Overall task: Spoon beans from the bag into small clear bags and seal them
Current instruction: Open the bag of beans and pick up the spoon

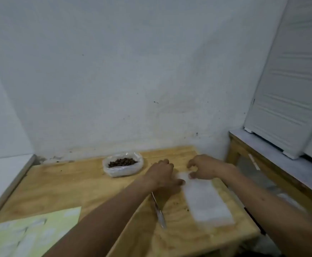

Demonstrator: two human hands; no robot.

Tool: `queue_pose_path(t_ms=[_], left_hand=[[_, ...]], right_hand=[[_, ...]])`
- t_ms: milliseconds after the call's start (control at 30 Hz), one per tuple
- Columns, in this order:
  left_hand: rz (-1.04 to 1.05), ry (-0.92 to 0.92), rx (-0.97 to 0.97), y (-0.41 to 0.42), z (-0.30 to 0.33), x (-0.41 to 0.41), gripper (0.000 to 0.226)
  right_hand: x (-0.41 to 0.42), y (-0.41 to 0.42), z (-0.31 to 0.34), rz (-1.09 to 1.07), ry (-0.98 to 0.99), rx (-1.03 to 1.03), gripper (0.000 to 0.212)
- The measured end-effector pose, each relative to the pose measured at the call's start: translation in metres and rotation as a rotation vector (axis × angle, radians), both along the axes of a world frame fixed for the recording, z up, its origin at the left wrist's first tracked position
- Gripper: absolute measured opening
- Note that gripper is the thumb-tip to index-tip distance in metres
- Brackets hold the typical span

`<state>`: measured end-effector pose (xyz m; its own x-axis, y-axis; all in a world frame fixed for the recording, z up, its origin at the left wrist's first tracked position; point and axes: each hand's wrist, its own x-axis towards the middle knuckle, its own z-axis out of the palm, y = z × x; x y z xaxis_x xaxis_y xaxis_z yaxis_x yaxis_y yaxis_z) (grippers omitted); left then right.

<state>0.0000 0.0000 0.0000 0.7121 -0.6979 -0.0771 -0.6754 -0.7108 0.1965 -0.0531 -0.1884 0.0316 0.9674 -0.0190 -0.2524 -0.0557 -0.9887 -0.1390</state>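
Clear-bag stack (206, 201) under both curled hands (181, 173).

Both forearms bare, seemingly no sleeves visible.

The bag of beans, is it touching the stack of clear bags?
Apart. The head view shows bare wooden table between the bag of beans and the stack of clear bags, with the left hand lying between them.

Corner of a room with pale, speckled walls (114, 71) meeting behind a light wooden table (62, 182), beside which a second wooden table (235, 151) (grey-topped) carries a white slatted panel (288, 80) leaning upright, under dim, even light.
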Motion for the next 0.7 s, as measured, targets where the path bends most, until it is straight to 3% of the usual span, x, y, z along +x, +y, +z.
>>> queue_pose_path(t_ms=[100, 333, 567, 700], left_hand=[[-0.007, -0.002, 0.03, -0.011, -0.013, -0.011, 0.073], [0.031, 0.015, -0.13, -0.014, -0.019, -0.011, 0.072], [0.041, -0.029, -0.164, -0.01, -0.022, -0.018, 0.067], [0.045, -0.087, -0.217, -0.008, -0.024, -0.022, 0.07]], right_hand=[[-0.005, -0.008, -0.01, 0.001, 0.039, 0.037, 0.054], [-0.002, -0.02, -0.021, -0.047, -0.153, 0.131, 0.037], [-0.002, -0.024, -0.016, -0.062, -0.269, 0.176, 0.013], [-0.011, -0.02, -0.012, -0.067, -0.347, 0.194, 0.01]])
